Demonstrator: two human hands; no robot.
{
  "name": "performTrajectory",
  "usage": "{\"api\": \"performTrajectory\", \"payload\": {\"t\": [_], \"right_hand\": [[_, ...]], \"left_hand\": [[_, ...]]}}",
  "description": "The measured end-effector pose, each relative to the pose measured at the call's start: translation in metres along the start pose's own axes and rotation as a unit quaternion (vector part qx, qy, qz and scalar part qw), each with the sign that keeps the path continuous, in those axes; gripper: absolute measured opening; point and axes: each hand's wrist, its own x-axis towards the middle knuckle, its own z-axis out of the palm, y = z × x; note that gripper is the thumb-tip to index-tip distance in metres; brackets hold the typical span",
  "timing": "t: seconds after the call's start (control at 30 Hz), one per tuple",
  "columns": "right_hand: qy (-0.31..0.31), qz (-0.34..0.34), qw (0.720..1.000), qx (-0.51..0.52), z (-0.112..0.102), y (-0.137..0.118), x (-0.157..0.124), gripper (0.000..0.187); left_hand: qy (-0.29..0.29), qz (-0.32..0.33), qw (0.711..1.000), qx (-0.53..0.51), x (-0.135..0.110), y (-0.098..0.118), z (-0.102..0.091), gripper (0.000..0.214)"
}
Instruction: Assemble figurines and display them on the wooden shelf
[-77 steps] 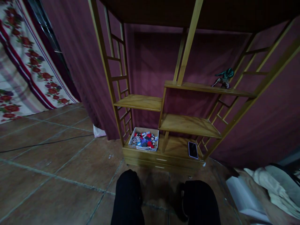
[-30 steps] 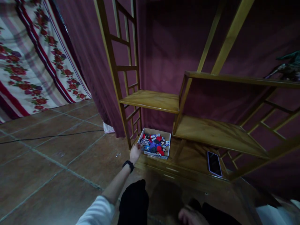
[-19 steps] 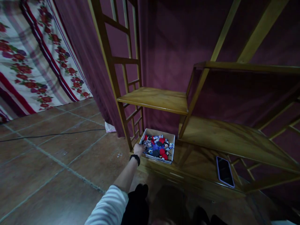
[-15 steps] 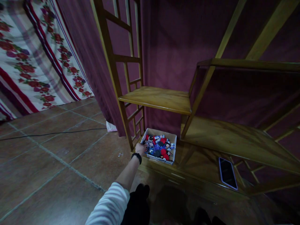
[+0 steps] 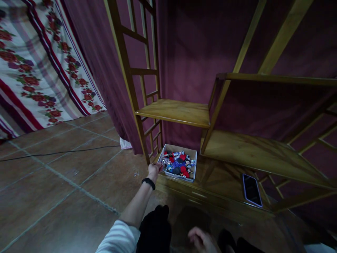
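A shallow cardboard box (image 5: 195,162) sits on the low wooden shelf, full of small cartoon figures (image 5: 179,162) in red, blue, black and white. At its left rim, my left hand (image 5: 154,170) has its fingers pinched together. Something small, shiny and pinkish shows by the fingertips, too small to name. My right hand (image 5: 201,239) is low in the view, apart from the box. Its fingers look curled but are blurred, and nothing shows clearly in them.
A phone (image 5: 252,189) lies on the lower shelf (image 5: 213,175) to the right. Above the box is a wooden shelf board (image 5: 175,111), with a lattice side post (image 5: 126,70) at its left. A black cable (image 5: 65,152) crosses the tiled floor. A small shiny scrap (image 5: 136,174) lies there too.
My left hand has drawn back from inside the box to its left rim, fingers still together. Shiny material now shows beside it. My right hand has come into view at the bottom.
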Motion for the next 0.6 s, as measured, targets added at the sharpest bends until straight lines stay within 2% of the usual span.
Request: {"api": "performTrajectory", "payload": {"t": [0.13, 0.33, 0.43, 0.6], "right_hand": [[0.088, -0.040, 0.995, 0.036, -0.016, -0.018, -0.002, 0.025], [0.216, -0.087, 0.969, 0.085, -0.047, -0.055, 0.011, 0.031], [0.229, -0.081, 0.966, 0.090, -0.058, -0.066, 0.010, 0.034], [0.172, -0.039, 0.980, 0.090, -0.060, -0.057, -0.012, 0.031]], "left_hand": [[-0.047, -0.004, 0.998, -0.038, -0.031, 0.006, -0.015, 0.016], [-0.215, -0.004, 0.972, -0.093, -0.112, 0.002, -0.019, 0.027], [-0.256, -0.026, 0.962, -0.092, -0.153, -0.007, -0.015, 0.031], [-0.304, -0.051, 0.949, -0.067, -0.199, -0.024, -0.006, 0.037]]}}
